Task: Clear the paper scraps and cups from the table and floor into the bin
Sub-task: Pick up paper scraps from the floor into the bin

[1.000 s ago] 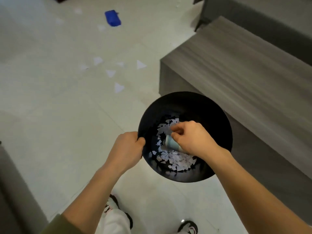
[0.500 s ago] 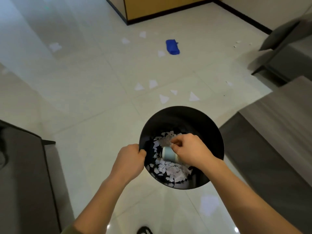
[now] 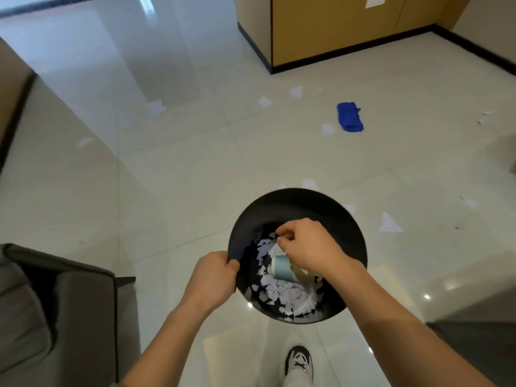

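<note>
Where tile floor (image 3: 195, 163) shines, paper scraps (image 3: 389, 223) lie scattered.

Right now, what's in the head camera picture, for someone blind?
A left hand grips the rim of a round black bin; the right hand is inside, above white paper scraps and a pale blue cup. More scraps litter the floor.
</note>
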The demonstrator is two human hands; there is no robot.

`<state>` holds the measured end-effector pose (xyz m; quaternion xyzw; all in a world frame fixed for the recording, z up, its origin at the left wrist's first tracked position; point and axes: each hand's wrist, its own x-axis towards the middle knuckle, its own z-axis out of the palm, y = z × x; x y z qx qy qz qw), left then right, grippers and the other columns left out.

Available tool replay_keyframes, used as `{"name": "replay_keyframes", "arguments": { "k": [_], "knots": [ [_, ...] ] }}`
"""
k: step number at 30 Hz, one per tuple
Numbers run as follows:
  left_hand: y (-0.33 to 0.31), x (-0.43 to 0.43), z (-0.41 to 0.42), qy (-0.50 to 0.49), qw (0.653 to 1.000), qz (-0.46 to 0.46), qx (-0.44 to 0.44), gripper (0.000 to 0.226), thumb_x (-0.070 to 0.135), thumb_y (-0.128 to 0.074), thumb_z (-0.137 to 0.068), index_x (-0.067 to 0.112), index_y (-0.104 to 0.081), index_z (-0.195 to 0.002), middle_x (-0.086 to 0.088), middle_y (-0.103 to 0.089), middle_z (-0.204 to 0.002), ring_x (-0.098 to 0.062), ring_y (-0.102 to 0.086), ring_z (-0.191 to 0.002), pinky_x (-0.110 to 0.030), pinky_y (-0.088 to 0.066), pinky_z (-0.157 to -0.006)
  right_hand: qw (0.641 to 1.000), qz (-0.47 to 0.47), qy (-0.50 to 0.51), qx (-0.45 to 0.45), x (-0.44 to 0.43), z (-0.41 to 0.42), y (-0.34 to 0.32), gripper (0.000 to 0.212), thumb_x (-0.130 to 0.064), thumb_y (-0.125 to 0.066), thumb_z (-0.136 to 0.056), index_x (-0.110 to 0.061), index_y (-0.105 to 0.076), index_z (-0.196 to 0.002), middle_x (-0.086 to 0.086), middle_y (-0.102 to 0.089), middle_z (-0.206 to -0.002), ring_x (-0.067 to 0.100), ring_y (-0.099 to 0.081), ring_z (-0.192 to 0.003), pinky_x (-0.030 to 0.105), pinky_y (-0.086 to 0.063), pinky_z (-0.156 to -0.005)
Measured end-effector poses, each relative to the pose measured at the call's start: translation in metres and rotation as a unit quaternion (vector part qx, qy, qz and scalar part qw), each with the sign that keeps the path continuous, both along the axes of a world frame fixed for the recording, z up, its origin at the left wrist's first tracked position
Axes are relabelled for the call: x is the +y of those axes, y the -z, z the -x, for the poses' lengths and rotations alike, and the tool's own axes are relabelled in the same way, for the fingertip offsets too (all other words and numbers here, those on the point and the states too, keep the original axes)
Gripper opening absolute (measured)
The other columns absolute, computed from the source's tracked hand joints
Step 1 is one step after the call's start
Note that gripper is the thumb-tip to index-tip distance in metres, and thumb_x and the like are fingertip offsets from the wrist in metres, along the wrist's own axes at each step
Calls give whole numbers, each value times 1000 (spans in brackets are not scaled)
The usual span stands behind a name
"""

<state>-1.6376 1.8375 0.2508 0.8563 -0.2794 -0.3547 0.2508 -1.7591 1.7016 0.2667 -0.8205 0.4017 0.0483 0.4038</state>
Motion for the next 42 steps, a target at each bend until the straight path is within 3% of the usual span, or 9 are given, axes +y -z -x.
{"name": "replay_keyframes", "arguments": {
  "k": [8,11,13,15,20,27,31,35,42],
  "knots": [
    [-2,-102,-127,-84,996,29,1,24,6,-44,-87,1,-52,-64,-11,-56,-57,-17,-45,-46,-24,-33,-47,999,4,-32,0,-109,-144,-2,31,-19,-51,-93,-19,-61,-122,2,-67,-113,17,-62,-99,25,-48,-86],
    [3,-130,-189,-103,994,36,9,24,7,-44,-87,-4,-57,-69,-12,-57,-58,-20,-47,-51,-26,-35,-52,999,-1,-39,1,-137,-209,-1,31,-18,-50,-93,-20,-61,-122,3,-69,-104,18,-66,-91,20,-50,-73],
    [3,-146,-224,-103,994,38,6,25,7,-44,-86,-6,-59,-70,-11,-58,-57,-22,-48,-51,-27,-37,-53,999,1,-42,-3,-152,-245,-2,30,-17,-49,-93,-19,-61,-121,3,-70,-99,18,-67,-86,8,-44,-58],
    [6,-166,-277,-106,993,45,5,25,7,-45,-84,-1,-56,-64,-11,-59,-56,-22,-45,-49,-27,-35,-52,999,-1,-44,-2,-171,-298,-4,29,-16,-49,-93,-18,-62,-119,2,-71,-98,16,-67,-86,5,-42,-57],
    [2,-211,-408,-86,995,50,-16,25,9,-44,-83,1,-52,-61,-16,-60,-62,-23,-45,-53,-28,-35,-52,998,-3,-47,29,-217,-434,-10,31,-17,-48,-92,-21,-63,-119,2,-70,-90,18,-66,-83,24,-50,-75],
    [-8,-270,-573,-98,994,54,-2,21,8,-43,-80,4,-48,-60,-12,-50,-58,-21,-39,-54,-31,-29,-54,996,16,-82,23,-278,-592,-17,30,-19,-51,-92,-19,-63,-119,2,-68,-112,18,-63,-100,26,-49,-89],
    [-3,-309,-666,-111,993,50,-1,23,7,-42,-83,5,-46,-60,-10,-47,-57,-19,-37,-52,-31,-27,-53,995,6,-97,16,-317,-683,-11,24,-19,-50,-92,-21,-68,-108,9,-71,-98,27,-66,-91,44,-54,-84],
    [-1,-351,-762,-115,992,55,0,24,6,-41,-82,5,-43,-58,-9,-45,-56,-19,-35,-53,-31,-27,-52,994,-2,-113,14,-361,-786,-9,25,-19,-49,-92,-3,-66,-100,19,-68,-99,35,-62,-94,49,-51,-84],
    [-8,-407,-930,-146,986,80,5,22,5,-42,-78,3,-45,-56,-9,-45,-52,-18,-38,-52,-31,-30,-53,992,2,-127,-18,-428,-960,-20,23,-21,-52,-93,-18,-67,-110,-1,-69,-104,14,-62,-92,20,-46,-75]
  ]
}}
